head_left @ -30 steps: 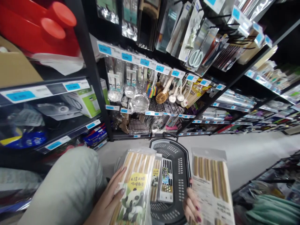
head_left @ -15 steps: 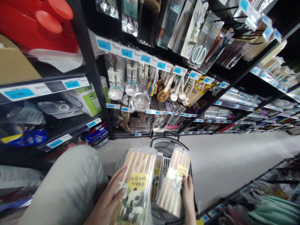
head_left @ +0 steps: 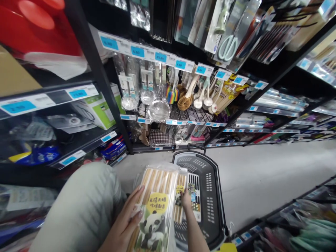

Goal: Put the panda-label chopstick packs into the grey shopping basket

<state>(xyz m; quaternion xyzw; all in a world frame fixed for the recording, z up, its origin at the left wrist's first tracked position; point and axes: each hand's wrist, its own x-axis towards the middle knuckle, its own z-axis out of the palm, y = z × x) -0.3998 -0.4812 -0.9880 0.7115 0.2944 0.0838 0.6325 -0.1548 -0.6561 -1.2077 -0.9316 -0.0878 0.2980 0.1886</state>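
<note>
My left hand (head_left: 128, 217) grips a clear-wrapped pack of chopsticks (head_left: 154, 206) with a yellow label and a panda picture, held up in front of me. Beyond it stands a dark grey shopping basket (head_left: 210, 168). Inside the basket my right hand (head_left: 186, 200) has its fingers curled at the edge of another panda-label chopstick pack (head_left: 179, 210). Part of that pack is hidden behind the one in my left hand. Beside it in the basket lies a white pack with black-ended chopsticks (head_left: 194, 189), partly covered by my right hand.
Shelves ahead carry hanging ladles (head_left: 159, 110), brushes (head_left: 185, 101), scissors (head_left: 228, 47) and price tags (head_left: 160, 57). A green-and-white box (head_left: 105, 117) sits on the left shelf. My bent knee (head_left: 81, 206) is at lower left. Bagged goods (head_left: 312, 227) fill the lower-right shelf.
My right hand has lowered the chopstick pack it held above the basket and moved left into the basket. My left hand keeps its pack. The view has shifted slightly.
</note>
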